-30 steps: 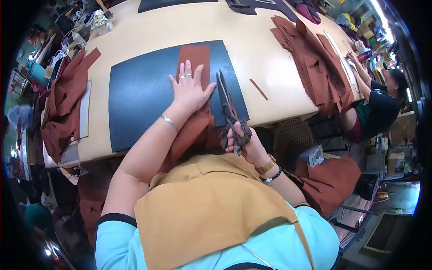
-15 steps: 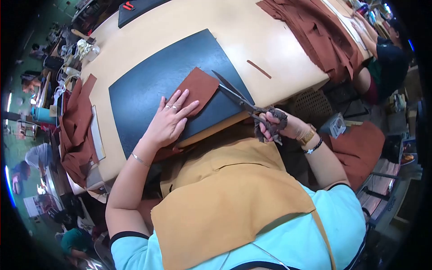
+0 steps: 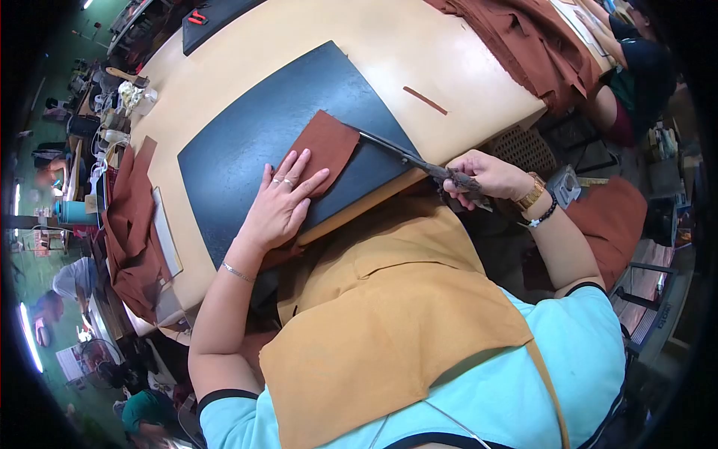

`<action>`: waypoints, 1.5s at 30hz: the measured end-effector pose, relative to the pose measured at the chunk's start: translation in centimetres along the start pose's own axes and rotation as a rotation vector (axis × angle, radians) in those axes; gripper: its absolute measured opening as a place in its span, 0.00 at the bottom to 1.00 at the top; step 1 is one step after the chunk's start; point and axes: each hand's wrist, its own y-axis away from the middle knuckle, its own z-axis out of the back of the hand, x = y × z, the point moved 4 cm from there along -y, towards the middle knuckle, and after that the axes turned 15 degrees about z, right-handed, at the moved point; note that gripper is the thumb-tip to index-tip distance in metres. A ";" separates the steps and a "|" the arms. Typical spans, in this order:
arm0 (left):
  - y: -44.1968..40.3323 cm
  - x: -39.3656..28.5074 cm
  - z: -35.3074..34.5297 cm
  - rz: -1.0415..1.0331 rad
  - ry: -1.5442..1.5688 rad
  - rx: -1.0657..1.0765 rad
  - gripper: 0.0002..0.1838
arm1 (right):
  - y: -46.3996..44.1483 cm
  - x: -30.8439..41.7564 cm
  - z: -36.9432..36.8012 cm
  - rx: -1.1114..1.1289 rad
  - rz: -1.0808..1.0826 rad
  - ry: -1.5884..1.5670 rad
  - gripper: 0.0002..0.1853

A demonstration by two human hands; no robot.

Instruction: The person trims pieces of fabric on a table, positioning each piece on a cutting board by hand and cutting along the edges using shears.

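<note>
The left hand (image 3: pixel 281 203) is lying flat, palm down, with its fingers spreading over the near left part of the brown piece (image 3: pixel 327 146); it is pressing or resting there and is not gripping. 2 rings are showing on its fingers. The brown piece is sitting on the dark mat (image 3: pixel 250 135), reaching out from under the fingers toward the far right, and is lying to the far left of the right hand (image 3: pixel 486 178).

The right hand is grasping the scissors (image 3: pixel 404 155) by their wrapped handles, its fingers curling around them at the near right of the mat. The blades are pointing left and slightly far, over the mat, with the tips meeting the right edge of the brown piece near its far right corner.

The mat is resting on the pale surface (image 3: pixel 389 34). A thin brown strip (image 3: pixel 425 100) is lying just beyond its right side. A brown heap (image 3: pixel 523 49) is covering the far right of the surface, and folded brown material (image 3: pixel 133 224) is hanging at the left edge.
</note>
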 end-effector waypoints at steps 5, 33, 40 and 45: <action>0.1 -0.1 -0.1 0.000 -0.004 -0.012 0.29 | 0.5 0.3 0.0 0.005 0.004 0.015 0.16; 0.9 -2.2 -0.4 -0.061 -0.044 0.016 0.31 | -0.3 0.0 -0.4 0.002 0.035 0.039 0.18; 0.9 -2.2 -0.2 -0.037 0.054 0.029 0.30 | 1.0 -1.0 -0.3 -0.016 -0.003 -0.063 0.15; 0.9 -1.9 -0.2 -0.055 0.081 0.032 0.31 | 0.8 -1.6 -0.7 -0.006 0.038 -0.122 0.14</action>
